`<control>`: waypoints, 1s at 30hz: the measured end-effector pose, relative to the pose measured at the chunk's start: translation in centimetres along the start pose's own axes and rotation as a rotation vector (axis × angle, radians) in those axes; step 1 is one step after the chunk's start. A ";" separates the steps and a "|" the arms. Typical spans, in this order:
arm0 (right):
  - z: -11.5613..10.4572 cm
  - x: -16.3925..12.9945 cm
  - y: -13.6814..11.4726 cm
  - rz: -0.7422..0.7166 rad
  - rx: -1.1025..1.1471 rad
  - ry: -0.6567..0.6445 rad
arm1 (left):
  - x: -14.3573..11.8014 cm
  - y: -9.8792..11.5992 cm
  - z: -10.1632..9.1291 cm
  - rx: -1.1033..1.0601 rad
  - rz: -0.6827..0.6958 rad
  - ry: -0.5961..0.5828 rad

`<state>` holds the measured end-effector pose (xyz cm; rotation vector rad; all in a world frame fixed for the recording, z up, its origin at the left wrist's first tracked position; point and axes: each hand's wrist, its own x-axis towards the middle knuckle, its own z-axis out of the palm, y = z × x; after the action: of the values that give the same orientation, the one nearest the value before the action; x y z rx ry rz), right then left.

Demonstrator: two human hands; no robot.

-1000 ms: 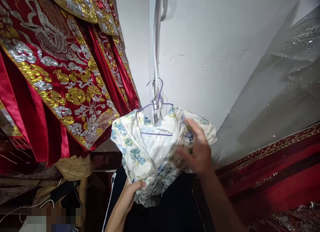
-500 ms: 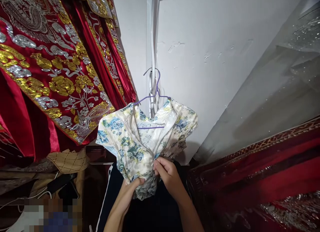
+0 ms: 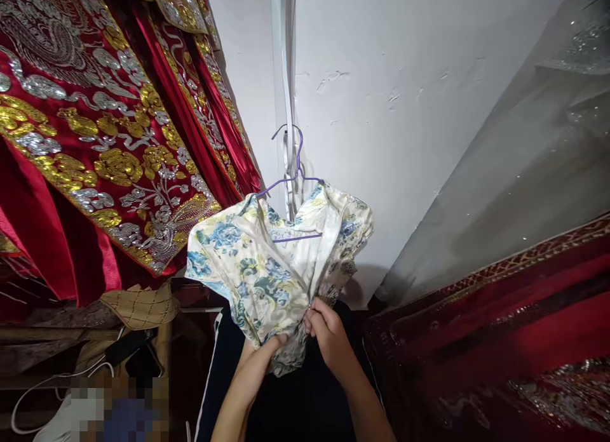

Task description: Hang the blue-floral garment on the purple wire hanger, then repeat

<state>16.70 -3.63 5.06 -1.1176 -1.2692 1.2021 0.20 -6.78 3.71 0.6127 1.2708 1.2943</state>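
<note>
Both hands meet at the bottom of a white satin garment printed with blue and yellow-green flowers (image 3: pixel 267 270), which hangs on a thin purple wire hanger (image 3: pixel 295 175) hooked beside a white strip running down the wall. The left hand (image 3: pixel 260 362) comes up from below with its fingers (image 3: pixel 279 341) curled shut around the gathered lower edge of the cloth, the thumb pressed across the front of the bunch. The right hand (image 3: pixel 328 337) sits just beside it, fingers closed in a pinch on the same bunched hem, knuckles turned toward me, so the two hands nearly touch. The fabric above them spreads out wide and crumpled, its collar folded open over the hanger bar. To the left hangs a heavy red robe embroidered with gold and silver flowers (image 3: pixel 109 156), close against the floral piece. Behind is a plain white wall (image 3: pixel 381 112). On the right slants a grey sheer glittering cloth (image 3: pixel 524 156) above a dark red fabric with a gold-trimmed border (image 3: pixel 500 328). Low on the left lies a tan quilted piece (image 3: pixel 140 305) with white cables (image 3: pixel 57 381) near it.
</note>
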 end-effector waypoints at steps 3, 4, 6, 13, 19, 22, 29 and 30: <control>-0.4 0.3 0.3 -0.012 -0.011 0.038 | 1.7 -0.4 -0.2 0.120 0.383 0.290; -0.4 0.4 0.2 -0.021 -0.028 0.044 | 2.2 -0.5 -0.2 0.167 0.518 0.390; -0.2 0.4 -0.1 -0.030 -0.041 0.040 | 2.6 -0.9 0.3 0.287 0.694 0.404; -0.6 -0.4 -1.7 0.171 0.016 -0.168 | 1.8 -3.5 4.7 0.390 0.623 -0.168; -2.7 4.1 -7.9 0.027 0.049 0.055 | 2.0 -2.5 5.8 0.531 0.571 -0.303; -2.5 7.3 -12.9 -0.101 0.115 0.080 | 2.3 -1.3 5.3 0.673 0.570 -0.376; -0.7 8.0 -17.7 -0.275 0.149 -0.043 | 4.4 3.6 3.8 0.829 0.667 -0.409; -0.5 7.7 -17.5 -0.268 0.141 -0.041 | 4.5 5.2 4.2 0.787 0.735 -0.393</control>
<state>17.08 2.84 23.02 -0.7965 -1.2983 1.0972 1.27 -0.03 8.05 1.9312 1.2337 1.1013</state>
